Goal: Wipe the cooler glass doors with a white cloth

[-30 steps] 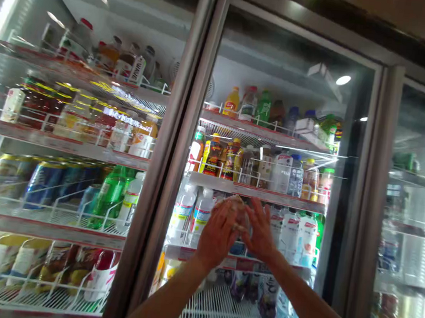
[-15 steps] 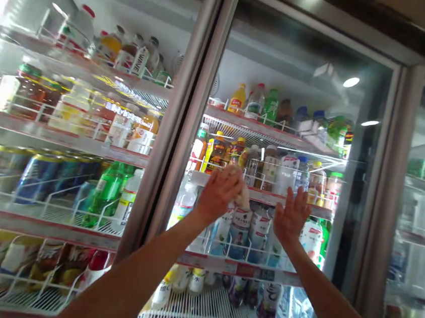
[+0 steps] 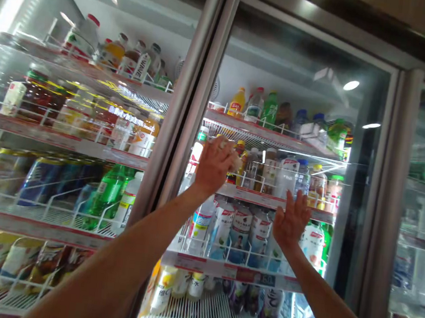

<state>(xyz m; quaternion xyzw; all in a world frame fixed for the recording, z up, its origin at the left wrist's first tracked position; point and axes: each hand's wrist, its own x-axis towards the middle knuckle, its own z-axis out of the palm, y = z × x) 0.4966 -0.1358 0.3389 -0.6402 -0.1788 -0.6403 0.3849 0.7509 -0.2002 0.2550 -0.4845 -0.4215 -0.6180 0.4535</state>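
Reaching up with both hands to the glass door [image 3: 301,72] of a drinks fridge [image 3: 392,198], left hand [image 3: 214,167] curling closed around a pale crumpled wad [image 3: 234,160], perhaps cloth or tissue, and right hand [image 3: 291,220] opening wide, fingers spreading upward. Wad sitting high on the pane, near the metal door post [image 3: 200,92] to the left, level with a row of mixed drink bottles [image 3: 260,171] on a shelf behind the glass. Right palm facing the pane in front of white-labelled bottles [image 3: 240,233], whether touching the glass being impossible to tell. Green soda bottles [image 3: 107,196] and blue cans [image 3: 39,181] standing behind the neighbouring door, well to the left.
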